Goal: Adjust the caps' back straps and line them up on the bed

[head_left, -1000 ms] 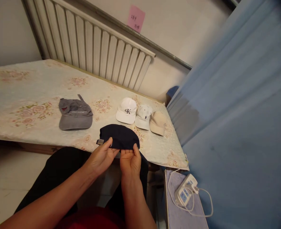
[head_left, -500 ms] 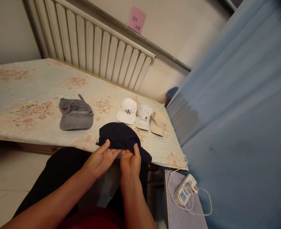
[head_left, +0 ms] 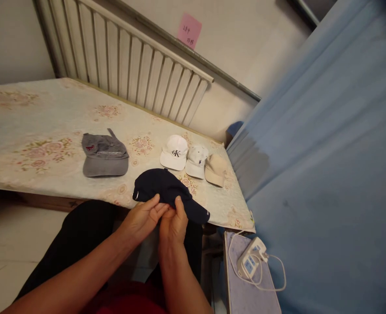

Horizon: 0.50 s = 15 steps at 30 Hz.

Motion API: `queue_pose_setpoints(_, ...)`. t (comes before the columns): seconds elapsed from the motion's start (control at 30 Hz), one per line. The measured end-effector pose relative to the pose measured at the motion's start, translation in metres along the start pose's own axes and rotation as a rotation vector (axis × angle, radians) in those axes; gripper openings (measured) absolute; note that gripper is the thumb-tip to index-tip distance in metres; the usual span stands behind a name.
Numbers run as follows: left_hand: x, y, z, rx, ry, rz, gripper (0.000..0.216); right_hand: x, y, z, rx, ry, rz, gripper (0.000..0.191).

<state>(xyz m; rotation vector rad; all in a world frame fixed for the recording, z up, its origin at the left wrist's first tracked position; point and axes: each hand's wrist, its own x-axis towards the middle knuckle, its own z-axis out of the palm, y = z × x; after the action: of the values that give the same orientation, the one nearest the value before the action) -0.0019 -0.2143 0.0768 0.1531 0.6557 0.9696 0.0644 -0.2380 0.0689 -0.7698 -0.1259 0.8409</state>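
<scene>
A dark navy cap (head_left: 166,190) lies at the near edge of the flowered table (head_left: 32,126), its brim pointing right. My left hand (head_left: 140,219) and my right hand (head_left: 173,223) both pinch the cap's near rim, fingers closed on the fabric, thumbs close together. A grey cap (head_left: 104,155) rests to the left on the table. Farther back stand a white cap with a black logo (head_left: 174,151), a second white cap (head_left: 196,160) and a beige cap (head_left: 215,169) in a row.
A white slatted radiator (head_left: 130,61) runs along the wall with a pink note (head_left: 189,30) above it. A blue curtain (head_left: 326,152) fills the right side. A white power strip with cable (head_left: 251,261) lies on a low stool at the lower right.
The navy cap has turned so its brim now sticks out to the right. Both hands have drawn closer together on its near rim.
</scene>
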Motion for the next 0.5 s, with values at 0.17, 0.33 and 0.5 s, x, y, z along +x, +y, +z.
queue_pose_setpoints(0.17, 0.002, 0.011, 0.0, -0.024, 0.021, 0.052, 0.023, 0.001, -0.003, -0.002, -0.011, 0.001, -0.02, 0.049)
queue_pose_setpoints(0.33, -0.003, 0.009, 0.003, -0.038, -0.057, 0.009, 0.026, -0.005, 0.003, 0.002, -0.018, 0.003, -0.088, 0.053)
queue_pose_setpoints(0.5, -0.006, 0.003, 0.004, 0.017, -0.253, 0.019, 0.025, -0.01, 0.009, 0.004, -0.086, -0.007, -0.157, 0.05)
